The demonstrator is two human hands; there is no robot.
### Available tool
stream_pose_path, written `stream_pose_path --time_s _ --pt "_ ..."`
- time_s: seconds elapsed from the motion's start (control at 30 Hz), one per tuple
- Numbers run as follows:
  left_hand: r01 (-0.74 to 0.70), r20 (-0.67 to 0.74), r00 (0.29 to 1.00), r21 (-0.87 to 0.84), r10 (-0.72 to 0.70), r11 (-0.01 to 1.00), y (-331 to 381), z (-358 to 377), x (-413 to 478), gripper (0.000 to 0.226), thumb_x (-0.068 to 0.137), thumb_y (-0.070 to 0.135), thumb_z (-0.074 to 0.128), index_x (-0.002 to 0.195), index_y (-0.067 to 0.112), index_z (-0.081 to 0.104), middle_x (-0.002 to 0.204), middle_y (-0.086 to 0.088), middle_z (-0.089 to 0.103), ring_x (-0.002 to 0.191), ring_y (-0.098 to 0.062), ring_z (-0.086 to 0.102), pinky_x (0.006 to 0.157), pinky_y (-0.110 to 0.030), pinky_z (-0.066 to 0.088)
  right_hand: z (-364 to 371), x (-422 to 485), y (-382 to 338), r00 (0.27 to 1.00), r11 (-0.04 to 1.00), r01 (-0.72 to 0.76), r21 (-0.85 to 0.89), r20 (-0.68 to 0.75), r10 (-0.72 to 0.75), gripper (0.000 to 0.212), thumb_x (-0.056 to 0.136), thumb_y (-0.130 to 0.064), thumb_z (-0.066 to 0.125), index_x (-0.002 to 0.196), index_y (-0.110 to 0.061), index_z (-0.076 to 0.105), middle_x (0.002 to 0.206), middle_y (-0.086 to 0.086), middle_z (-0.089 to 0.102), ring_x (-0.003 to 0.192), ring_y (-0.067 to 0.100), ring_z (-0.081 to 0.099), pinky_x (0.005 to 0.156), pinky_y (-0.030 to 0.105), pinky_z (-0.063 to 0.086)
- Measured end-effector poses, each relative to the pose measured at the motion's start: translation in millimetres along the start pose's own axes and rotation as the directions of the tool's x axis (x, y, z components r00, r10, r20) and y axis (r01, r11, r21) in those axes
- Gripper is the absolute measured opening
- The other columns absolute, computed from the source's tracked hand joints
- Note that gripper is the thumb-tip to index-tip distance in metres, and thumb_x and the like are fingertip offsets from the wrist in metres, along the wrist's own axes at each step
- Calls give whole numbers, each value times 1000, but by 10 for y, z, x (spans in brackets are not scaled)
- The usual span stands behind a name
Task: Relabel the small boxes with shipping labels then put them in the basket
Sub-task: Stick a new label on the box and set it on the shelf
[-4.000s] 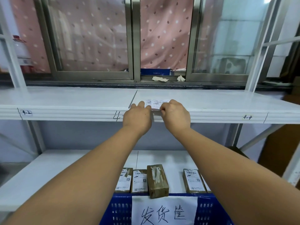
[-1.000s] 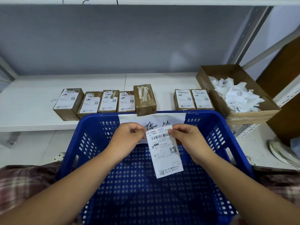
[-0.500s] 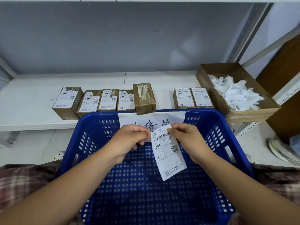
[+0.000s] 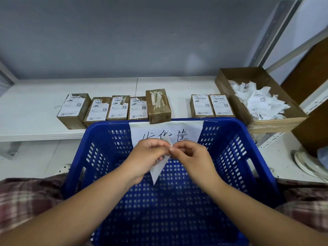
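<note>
We see both hands meeting over the blue basket (image 4: 236, 150), which holds no boxes. The left hand (image 4: 147, 157) and right hand (image 4: 188, 155) each pinch the top edge of a shipping label (image 4: 158, 170) between thumb and fingertips — the sheet hangs down edge-on, its plain side toward us, tapering to a point above the basket floor. On the white shelf (image 4: 32, 103) behind the basket stand seven small boxes in a row: four labelled boxes (image 4: 104, 110) on the left, a bare box (image 4: 158, 105) with torn paper remnants next to them, then two labelled ones (image 4: 211, 105). A cardboard tray (image 4: 276, 121) of crumpled paper scraps sits at the right.
</note>
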State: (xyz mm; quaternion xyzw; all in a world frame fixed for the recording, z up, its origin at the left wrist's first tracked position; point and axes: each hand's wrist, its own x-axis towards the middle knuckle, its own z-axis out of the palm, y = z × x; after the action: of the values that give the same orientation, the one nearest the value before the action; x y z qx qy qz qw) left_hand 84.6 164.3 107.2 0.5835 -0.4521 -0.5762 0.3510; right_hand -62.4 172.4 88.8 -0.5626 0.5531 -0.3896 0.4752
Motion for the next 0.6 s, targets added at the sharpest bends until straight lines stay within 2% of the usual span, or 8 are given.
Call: stream_pose_path --time_s 0.1,0.17,0.27,0.37,0.43,0.5,0.6 --pt "-6 15 1000 9 6 1000 -7 -2 7 13 88 11 62 82 13 73 65 6 63 54 -2 47 53 -15 38 -32 21 2 999 996 -40 81 6 40 10 91 -15 65 85 -13 73 76 1 74 71 9 69 76 23 56" --pt "6 12 1000 3 -6 1000 -18 -4 22 16 90 11 58 80 14 70 66 5 62 56 -3 47 54 -18 38 -43 29 -17 997 988 -73 138 15 71 12 93 -11 63 84 -9 71 69 -1 72 66 6 66 68 18 53" --pt "82 -48 995 -176 -91 981 -31 -17 68 16 95 11 51 84 13 62 77 -4 59 59 -9 49 52 -21 36 -68 55 -39 989 965 -143 220 -8 148 18 95 -8 59 80 -9 68 66 -3 68 61 4 62 61 13 48" --pt "120 -113 978 -389 -177 913 -36 -45 127 12 98 10 46 93 12 56 93 -11 62 67 -15 57 55 -24 41 -113 97 -37 973 944 -208 257 -41 226 21 96 -10 56 79 -10 68 69 -2 68 62 7 60 61 17 47" --pt "122 -142 963 -534 -231 837 -35 -71 158 15 99 10 43 109 7 55 107 -13 66 84 -22 64 68 -29 49 -132 119 -28 958 924 -259 280 -44 282 21 96 -11 56 80 -10 68 71 1 67 64 9 59 62 21 46" --pt "130 -148 942 -667 -302 733 -39 -109 192 27 101 10 38 124 3 50 116 -15 66 98 -25 65 81 -36 50 -142 139 -11 938 898 -314 309 -46 344 21 97 -10 55 79 -10 67 72 3 67 66 11 59 64 23 46" --pt "132 -158 916 -750 -369 648 -22 -188 223 36 102 12 32 134 3 46 119 -14 64 99 -25 64 86 -41 49 -152 164 -3 907 867 -375 328 -65 417 21 97 -11 54 81 -10 67 73 3 67 67 13 59 67 25 48"
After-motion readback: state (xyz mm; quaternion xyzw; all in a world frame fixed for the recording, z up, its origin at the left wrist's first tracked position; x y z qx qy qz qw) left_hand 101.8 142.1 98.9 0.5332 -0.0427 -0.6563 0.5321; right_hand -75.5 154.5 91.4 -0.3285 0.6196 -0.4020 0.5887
